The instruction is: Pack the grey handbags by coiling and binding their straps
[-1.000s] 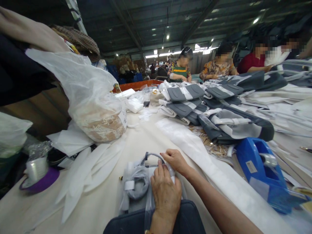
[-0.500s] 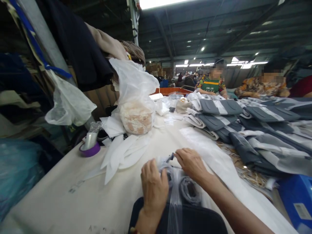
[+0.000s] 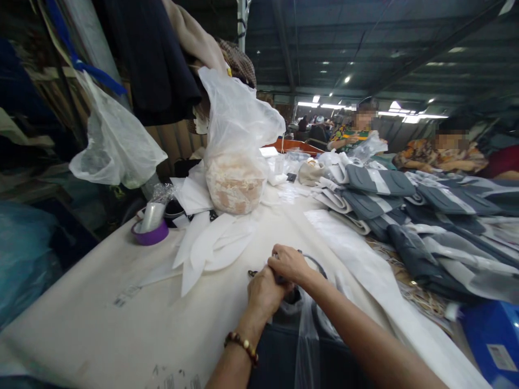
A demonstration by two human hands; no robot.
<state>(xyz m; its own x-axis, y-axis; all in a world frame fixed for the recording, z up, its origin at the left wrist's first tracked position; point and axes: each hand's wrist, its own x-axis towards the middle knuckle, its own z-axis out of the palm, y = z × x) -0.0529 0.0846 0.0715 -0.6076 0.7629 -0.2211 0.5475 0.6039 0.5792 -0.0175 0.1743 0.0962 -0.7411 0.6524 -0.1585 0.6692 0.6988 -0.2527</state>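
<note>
My left hand (image 3: 265,292) and my right hand (image 3: 288,263) are closed side by side on a clear plastic bag (image 3: 302,313) that holds a rolled grey strap. A thin grey loop (image 3: 314,261) of the strap curves out to the right of my right hand. The bag lies over a dark grey item (image 3: 279,351) at the near edge of the cream table (image 3: 121,324). A beaded bracelet (image 3: 242,343) is on my left wrist. What my fingers pinch is hidden under the hands.
White curved fabric cut-outs (image 3: 211,246) lie fanned out beyond my hands. A white plastic bag of tan material (image 3: 237,178), a purple tape roll (image 3: 151,233), stacked grey-and-white bags (image 3: 405,205) and a blue tape dispenser (image 3: 492,340) stand around. Other people sit at the far side.
The view has swung left and down. My hands have drawn together and closed on the top of the plastic bag; the grey roll is now mostly hidden beneath them.
</note>
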